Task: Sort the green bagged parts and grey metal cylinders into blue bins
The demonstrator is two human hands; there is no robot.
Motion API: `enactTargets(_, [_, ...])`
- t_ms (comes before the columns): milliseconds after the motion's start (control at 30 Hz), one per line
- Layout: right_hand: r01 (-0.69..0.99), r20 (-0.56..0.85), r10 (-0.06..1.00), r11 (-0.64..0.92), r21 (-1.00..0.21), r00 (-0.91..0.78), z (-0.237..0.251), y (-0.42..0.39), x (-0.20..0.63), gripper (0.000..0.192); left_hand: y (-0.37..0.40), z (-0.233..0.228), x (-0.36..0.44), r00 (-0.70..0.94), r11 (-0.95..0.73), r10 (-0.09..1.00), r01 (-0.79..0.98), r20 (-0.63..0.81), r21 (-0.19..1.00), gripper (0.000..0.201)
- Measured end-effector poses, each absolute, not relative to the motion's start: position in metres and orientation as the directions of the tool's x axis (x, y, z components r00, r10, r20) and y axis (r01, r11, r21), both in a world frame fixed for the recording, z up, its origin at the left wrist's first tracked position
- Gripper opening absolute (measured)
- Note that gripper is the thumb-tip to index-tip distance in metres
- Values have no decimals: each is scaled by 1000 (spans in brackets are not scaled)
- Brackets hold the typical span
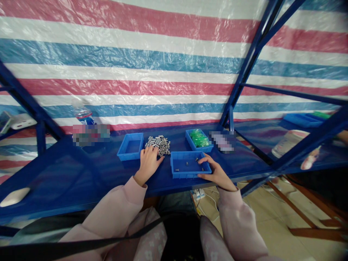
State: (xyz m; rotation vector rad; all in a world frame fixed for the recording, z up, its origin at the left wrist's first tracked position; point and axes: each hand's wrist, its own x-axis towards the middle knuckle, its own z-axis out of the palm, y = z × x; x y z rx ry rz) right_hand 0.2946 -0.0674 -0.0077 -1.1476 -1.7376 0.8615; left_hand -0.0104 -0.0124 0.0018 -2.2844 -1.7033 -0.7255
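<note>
My left hand rests at the near edge of a pile of small silvery metal parts, fingers stretched onto them and thumb apart; no part shows lifted in it. With my right hand I grip the right end of a shallow blue plastic bin, some fingers over its wall and the thumb outside along the front. A few small screw-like pieces lie scattered in that bin. To the left of the pile sits another blue bin, with nothing visible inside.
Behind the held bin, a third blue bin holds green plastic-wrapped pieces. A bottle stands at the back left, a white object lies at far left. Blue metal posts frame the blue table.
</note>
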Motion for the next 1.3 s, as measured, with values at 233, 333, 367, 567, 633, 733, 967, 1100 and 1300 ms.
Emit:
enactTargets(233, [351, 268, 941, 327, -877, -205, -7, -68, 294, 44, -12, 0, -10, 287, -386, 830, 914, 478, 122, 15])
enactTargets(333, [352, 273, 939, 333, -875, -210, -7, -68, 295, 44, -11, 0, -10, 326, -431, 819, 893, 473, 130, 11])
enactTargets(367, [349, 276, 937, 337, -874, -214, -8, -67, 295, 44, -11, 0, -10, 335, -440, 817, 888, 470, 132, 10])
enactTargets(567, [345, 282, 937, 340, -875, -208, -9, -67, 295, 44, -11, -1, -11, 314, -429, 828, 888, 464, 164, 13])
enactTargets(633, [345, 280, 937, 339, -875, -210, -9, -67, 295, 45, -10, -2, -11, 307, -424, 831, 889, 464, 171, 12])
enactTargets(733, [346, 278, 935, 341, -874, -219, -9, -67, 295, 44, -11, -2, -11, 314, -435, 830, 882, 461, 181, 13])
enactTargets(967, [354, 288, 934, 349, -868, -214, -10, -67, 296, 44, -14, 8, -8, 223, -429, 799, 863, 559, 269, 19])
enactTargets(1100, [348, 285, 936, 343, -872, -208, -9, -67, 296, 44, -16, 12, -6, 192, -533, 714, 772, 673, 345, 20])
enactTargets(1300, [331, 290, 930, 353, -875, -225, -8, -67, 296, 43, -14, 9, -4, 272, -715, 637, 558, 722, 420, 21])
